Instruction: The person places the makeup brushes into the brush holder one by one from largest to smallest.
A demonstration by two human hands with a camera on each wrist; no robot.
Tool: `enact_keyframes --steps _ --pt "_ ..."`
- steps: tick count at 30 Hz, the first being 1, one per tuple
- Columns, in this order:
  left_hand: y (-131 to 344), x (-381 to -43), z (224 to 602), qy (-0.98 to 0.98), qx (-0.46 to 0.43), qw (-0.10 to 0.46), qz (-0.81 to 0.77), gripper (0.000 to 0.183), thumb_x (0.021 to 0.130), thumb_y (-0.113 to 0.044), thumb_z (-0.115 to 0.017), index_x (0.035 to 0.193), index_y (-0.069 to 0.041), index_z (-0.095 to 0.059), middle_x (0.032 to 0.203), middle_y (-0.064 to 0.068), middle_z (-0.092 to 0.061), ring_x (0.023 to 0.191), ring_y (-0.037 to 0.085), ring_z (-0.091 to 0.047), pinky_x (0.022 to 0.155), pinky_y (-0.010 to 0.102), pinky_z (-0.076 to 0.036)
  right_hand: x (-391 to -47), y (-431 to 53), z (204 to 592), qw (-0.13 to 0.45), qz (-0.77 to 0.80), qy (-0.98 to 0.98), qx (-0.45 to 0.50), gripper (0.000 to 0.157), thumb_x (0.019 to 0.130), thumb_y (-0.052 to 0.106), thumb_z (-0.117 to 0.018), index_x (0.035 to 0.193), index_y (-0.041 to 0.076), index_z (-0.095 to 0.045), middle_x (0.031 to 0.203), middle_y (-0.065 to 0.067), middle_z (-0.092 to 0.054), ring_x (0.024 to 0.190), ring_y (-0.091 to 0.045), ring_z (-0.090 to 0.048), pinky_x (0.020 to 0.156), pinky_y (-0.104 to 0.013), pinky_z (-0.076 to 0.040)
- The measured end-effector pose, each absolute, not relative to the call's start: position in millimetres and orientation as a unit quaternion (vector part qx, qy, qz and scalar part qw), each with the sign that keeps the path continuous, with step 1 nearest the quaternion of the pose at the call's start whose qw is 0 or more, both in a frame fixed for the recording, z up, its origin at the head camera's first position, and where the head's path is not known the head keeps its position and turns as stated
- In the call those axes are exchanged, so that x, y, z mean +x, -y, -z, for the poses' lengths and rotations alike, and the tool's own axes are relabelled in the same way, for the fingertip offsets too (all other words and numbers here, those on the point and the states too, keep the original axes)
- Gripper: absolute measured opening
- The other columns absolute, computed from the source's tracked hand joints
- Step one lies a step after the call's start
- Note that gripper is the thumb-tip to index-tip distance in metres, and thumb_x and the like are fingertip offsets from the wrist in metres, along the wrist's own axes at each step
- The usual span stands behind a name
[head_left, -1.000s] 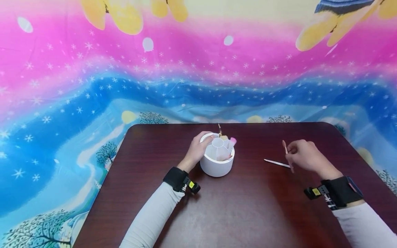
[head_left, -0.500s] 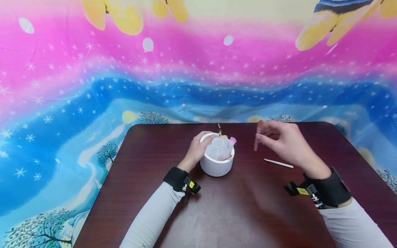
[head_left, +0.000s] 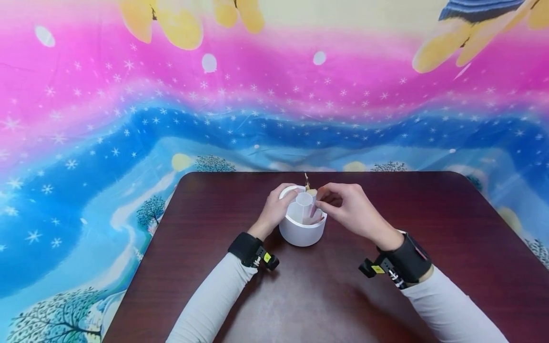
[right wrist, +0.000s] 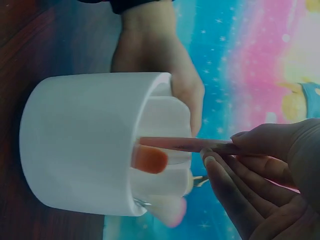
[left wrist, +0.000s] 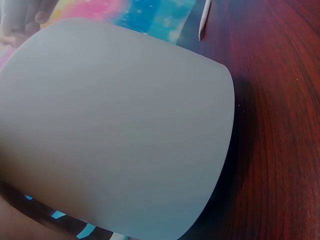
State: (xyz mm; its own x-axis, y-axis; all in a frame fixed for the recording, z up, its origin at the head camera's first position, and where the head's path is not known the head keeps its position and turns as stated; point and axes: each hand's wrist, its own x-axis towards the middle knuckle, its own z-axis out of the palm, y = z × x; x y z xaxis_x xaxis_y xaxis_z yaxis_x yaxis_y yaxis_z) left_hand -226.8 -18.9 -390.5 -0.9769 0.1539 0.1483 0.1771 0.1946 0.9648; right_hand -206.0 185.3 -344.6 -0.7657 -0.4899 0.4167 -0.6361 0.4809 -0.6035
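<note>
A round white holder point(head_left: 301, 235) with inner compartments stands on the dark table. My left hand point(head_left: 276, 206) grips its left side, with the thumb over the rim. Above its right side, my right hand point(head_left: 353, 207) pinches a slim pink makeup brush point(right wrist: 175, 143) between thumb and fingers. In the right wrist view the lower end of that brush is inside the rim. Beside it sits an orange brush head point(right wrist: 151, 159), and a white brush head with a pink tip point(right wrist: 170, 210) leans out of the holder. My right fingers hide the held brush's top.
A gold-coloured thing point(head_left: 307, 180) sticks up at the back of the holder. A slim white pen-like stick point(left wrist: 204, 20) lies on the table point(head_left: 206, 209), hidden behind my right arm in the head view. A patterned cloth point(head_left: 274, 105) hangs behind the table.
My right hand has lifted the pink makeup brush from beside the white stick and carried it left to the holder, lowering it into the rim. My left hand stays on the holder.
</note>
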Motion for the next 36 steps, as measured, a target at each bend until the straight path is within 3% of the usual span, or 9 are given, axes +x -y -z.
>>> enact_keyframes --steps 5,14,20,24,30,33,36 --pt "18.3 -228.4 391.8 0.772 -0.113 0.015 0.625 0.03 0.095 -0.021 -0.053 0.119 -0.003 -0.058 0.114 0.01 -0.061 0.102 0.017 -0.054 0.091 0.04 -0.043 -205.4 -190.5 344.7 0.094 -0.387 0.858 0.324 0.011 0.085 0.011 -0.069 0.096 0.01 -0.066 0.089 0.004 -0.065 0.077 -0.005 -0.061 0.066 -0.027 -0.054" --pt "19.7 -231.0 393.4 0.774 -0.116 0.02 0.622 0.03 0.095 -0.02 -0.054 0.118 -0.002 -0.059 0.115 0.01 -0.061 0.102 0.017 -0.054 0.091 0.04 -0.043 -203.3 -233.3 332.2 0.141 -0.332 0.886 0.292 0.013 0.083 0.013 -0.071 0.093 0.02 -0.064 0.084 0.01 -0.063 0.074 -0.002 -0.059 0.063 -0.024 -0.053" --pt "19.2 -251.7 419.7 0.767 -0.123 0.02 0.63 0.03 0.094 -0.027 -0.056 0.118 -0.009 -0.06 0.115 0.005 -0.061 0.103 0.015 -0.053 0.092 0.041 -0.042 -211.5 -278.1 346.6 0.142 -0.265 0.92 0.25 0.013 0.082 0.012 -0.07 0.092 0.017 -0.065 0.082 0.007 -0.064 0.072 -0.003 -0.058 0.061 -0.031 -0.051" --pt "17.9 -257.6 429.7 0.767 -0.121 0.031 0.629 0.029 0.093 -0.033 -0.057 0.115 -0.015 -0.062 0.112 -0.001 -0.062 0.101 0.01 -0.054 0.09 0.038 -0.043 -218.8 -305.3 364.0 0.095 -0.205 0.948 0.223 0.019 0.082 0.013 -0.07 0.099 0.009 -0.064 0.086 -0.002 -0.063 0.074 -0.013 -0.057 0.063 -0.037 -0.049" --pt "17.1 -236.9 399.0 0.774 -0.114 0.019 0.622 0.029 0.095 -0.022 -0.053 0.118 -0.005 -0.059 0.115 0.008 -0.061 0.103 0.016 -0.054 0.092 0.04 -0.042 -228.2 -336.0 395.8 -0.029 -0.145 0.968 0.204 0.039 0.084 0.016 -0.068 0.115 -0.004 -0.056 0.1 -0.017 -0.06 0.086 -0.028 -0.056 0.068 -0.045 -0.049" --pt "17.3 -240.1 403.4 0.777 -0.111 0.013 0.62 0.03 0.095 -0.021 -0.053 0.119 -0.004 -0.059 0.116 0.008 -0.06 0.103 0.017 -0.053 0.092 0.041 -0.042 -231.0 -342.8 412.2 -0.064 -0.13 0.969 0.202 0.036 0.083 0.014 -0.069 0.113 -0.004 -0.058 0.099 -0.017 -0.06 0.086 -0.029 -0.056 0.067 -0.045 -0.049" --pt "17.9 -250.5 417.8 0.775 -0.108 0.011 0.622 0.03 0.095 -0.025 -0.055 0.119 -0.008 -0.06 0.116 0.006 -0.06 0.102 0.016 -0.053 0.092 0.042 -0.042 -232.1 -343.9 422.2 -0.091 -0.131 0.965 0.207 0.03 0.083 0.011 -0.068 0.108 -0.004 -0.06 0.091 -0.013 -0.059 0.077 -0.023 -0.054 0.061 -0.038 -0.046"
